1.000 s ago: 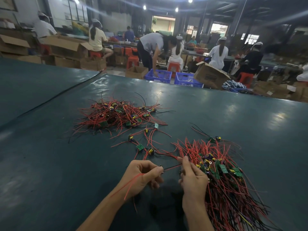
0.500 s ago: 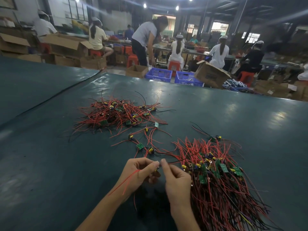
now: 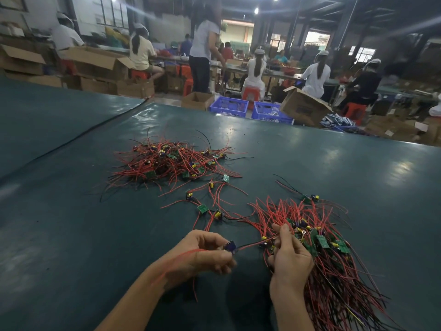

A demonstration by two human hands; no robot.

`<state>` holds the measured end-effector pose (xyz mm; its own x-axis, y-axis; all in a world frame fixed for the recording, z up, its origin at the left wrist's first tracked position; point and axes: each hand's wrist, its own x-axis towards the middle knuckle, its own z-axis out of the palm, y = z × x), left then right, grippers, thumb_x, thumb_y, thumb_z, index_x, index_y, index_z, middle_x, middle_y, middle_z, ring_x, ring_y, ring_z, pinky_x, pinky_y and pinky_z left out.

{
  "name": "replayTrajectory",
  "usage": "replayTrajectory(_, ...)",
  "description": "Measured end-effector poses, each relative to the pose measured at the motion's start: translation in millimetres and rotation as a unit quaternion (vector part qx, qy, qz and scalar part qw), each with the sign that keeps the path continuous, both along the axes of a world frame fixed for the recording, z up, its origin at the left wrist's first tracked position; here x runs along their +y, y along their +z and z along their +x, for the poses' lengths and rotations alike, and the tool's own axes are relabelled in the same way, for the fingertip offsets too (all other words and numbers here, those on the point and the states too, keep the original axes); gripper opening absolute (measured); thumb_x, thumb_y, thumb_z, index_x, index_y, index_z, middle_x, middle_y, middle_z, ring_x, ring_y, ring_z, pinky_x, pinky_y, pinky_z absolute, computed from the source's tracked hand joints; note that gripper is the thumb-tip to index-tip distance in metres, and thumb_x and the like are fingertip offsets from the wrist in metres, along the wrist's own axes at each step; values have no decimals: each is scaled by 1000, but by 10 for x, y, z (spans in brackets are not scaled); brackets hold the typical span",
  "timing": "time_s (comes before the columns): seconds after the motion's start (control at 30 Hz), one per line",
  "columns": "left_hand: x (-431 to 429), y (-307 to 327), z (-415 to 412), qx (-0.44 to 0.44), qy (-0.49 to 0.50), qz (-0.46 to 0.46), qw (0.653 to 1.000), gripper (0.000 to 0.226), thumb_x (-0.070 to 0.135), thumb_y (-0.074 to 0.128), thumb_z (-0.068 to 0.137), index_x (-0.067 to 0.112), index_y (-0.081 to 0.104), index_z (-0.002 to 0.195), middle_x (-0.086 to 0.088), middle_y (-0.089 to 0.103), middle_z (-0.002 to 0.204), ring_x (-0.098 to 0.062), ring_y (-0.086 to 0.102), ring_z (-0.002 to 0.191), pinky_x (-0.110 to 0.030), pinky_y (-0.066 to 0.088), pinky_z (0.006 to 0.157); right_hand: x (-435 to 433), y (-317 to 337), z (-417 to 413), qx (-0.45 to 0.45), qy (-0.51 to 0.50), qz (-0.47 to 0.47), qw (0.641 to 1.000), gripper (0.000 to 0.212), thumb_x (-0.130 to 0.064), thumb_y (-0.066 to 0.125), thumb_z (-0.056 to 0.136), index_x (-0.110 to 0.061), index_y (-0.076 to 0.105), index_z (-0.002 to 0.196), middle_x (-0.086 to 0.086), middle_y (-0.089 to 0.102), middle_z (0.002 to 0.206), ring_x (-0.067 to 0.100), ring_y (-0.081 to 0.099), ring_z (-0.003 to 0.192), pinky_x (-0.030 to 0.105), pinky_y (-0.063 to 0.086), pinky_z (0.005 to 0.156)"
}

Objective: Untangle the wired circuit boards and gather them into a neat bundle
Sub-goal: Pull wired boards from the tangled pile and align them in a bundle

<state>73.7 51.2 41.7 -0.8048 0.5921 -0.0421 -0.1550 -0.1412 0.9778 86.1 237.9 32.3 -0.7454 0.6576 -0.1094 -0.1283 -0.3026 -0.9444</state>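
- The dark green bench (image 3: 71, 235) carries everything, and its near edge is cut off by the frame.
- At the right lies the gathered bundle (image 3: 338, 283). Its red and black wires run mostly one way, with green boards near its top. Its lower end goes out of the frame.
- Farther on the bench, to the left, the tangled heap (image 3: 167, 163) is a knot of red wires with small green boards and yellow parts. Single boards there are hard to count.
- Between the two, a few loose boards (image 3: 202, 208) lie apart, their wires spread out.
- The right hand (image 3: 290, 259) is at the bundle's left edge. Its fingers (image 3: 282, 231) pinch a thin wire (image 3: 250, 244) stretched between the hands. What the palm holds is hidden.
- The left hand (image 3: 202, 254) has curled fingers that pinch a small board (image 3: 230, 246) with a dark blue part. A blurred red strand (image 3: 176, 261) crosses its wrist.
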Motion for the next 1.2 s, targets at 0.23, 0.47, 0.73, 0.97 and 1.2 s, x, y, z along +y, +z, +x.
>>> replayTrajectory(0.23,-106,-3,-46,-94,-166,31,981,36,11,53,91,-7,59,121,-24,68,110,-23,70,88,-30,57,72,-53,-12,7,30,-6,16,999,29,-27,63,93,-15,75,70,-9,44,47,2,25,35,17,22,34)
replayTrajectory(0.47,58,-53,2,-74,-63,-8,995,28,32,73,83,10,70,101,-19,73,88,-20,69,67,-22,52,56,-106,-9,19,39,67,2,997,22,-32,65,90,-25,78,74,-1,67,61,2,32,38,16,26,35)
replayTrajectory(0.73,134,-3,-125,-166,239,255,922,18,12,64,76,2,58,91,-25,70,104,-24,74,79,-23,59,57,-415,-110,75,50,223,172,958,22,1,73,82,-16,74,95,8,72,81,9,64,70,19,51,66)
replayTrajectory(0.97,150,-90,-123,-166,245,233,926,16,14,75,67,7,73,80,-17,72,98,-20,72,80,-25,58,57,-498,-75,122,83,186,139,969,10,-7,69,85,-6,78,82,-4,72,66,1,66,63,11,48,60)
replayTrajectory(1.2,216,-106,-67,-107,237,138,956,39,13,77,63,1,69,99,-16,74,91,-21,72,79,-22,56,62,-461,-89,102,57,147,71,985,17,-24,69,84,-13,79,74,-2,57,52,4,45,46,13,39,45)
